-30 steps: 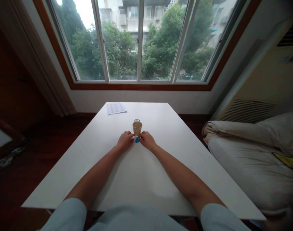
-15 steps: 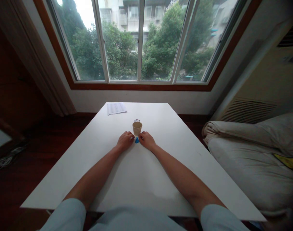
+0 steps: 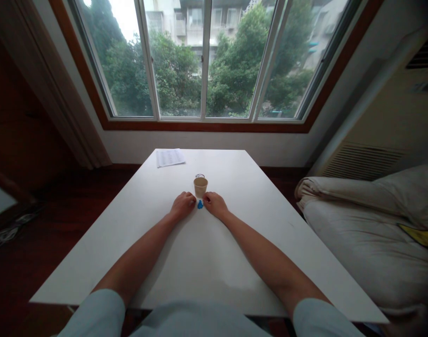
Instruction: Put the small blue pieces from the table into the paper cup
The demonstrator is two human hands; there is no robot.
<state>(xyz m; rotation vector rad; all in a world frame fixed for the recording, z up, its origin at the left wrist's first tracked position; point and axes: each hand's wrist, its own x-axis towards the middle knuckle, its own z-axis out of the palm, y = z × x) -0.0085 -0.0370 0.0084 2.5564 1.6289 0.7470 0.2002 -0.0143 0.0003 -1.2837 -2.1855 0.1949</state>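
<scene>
A tan paper cup (image 3: 200, 188) stands upright with its mouth up, past my hands on the white table (image 3: 207, 262). Just on my side of it lies a small blue object (image 3: 200, 204), too small to name. My left hand (image 3: 183, 205) rests on the tabletop to the left of the blue object, fingers curled in and nothing visible in them. On the other side, my right hand (image 3: 216, 205) lies with fingers curled too, close to the blue object and the cup's base. No held thing shows there. Fingertips of both hands are partly hidden.
Behind the cup is a small thin dark-lined ring shape (image 3: 200, 176), partly covered by it. Printed paper sheets (image 3: 170, 157) lie at the table's far left. A covered sofa or bed (image 3: 361, 234) stands to the right, and a window (image 3: 203, 61) is ahead.
</scene>
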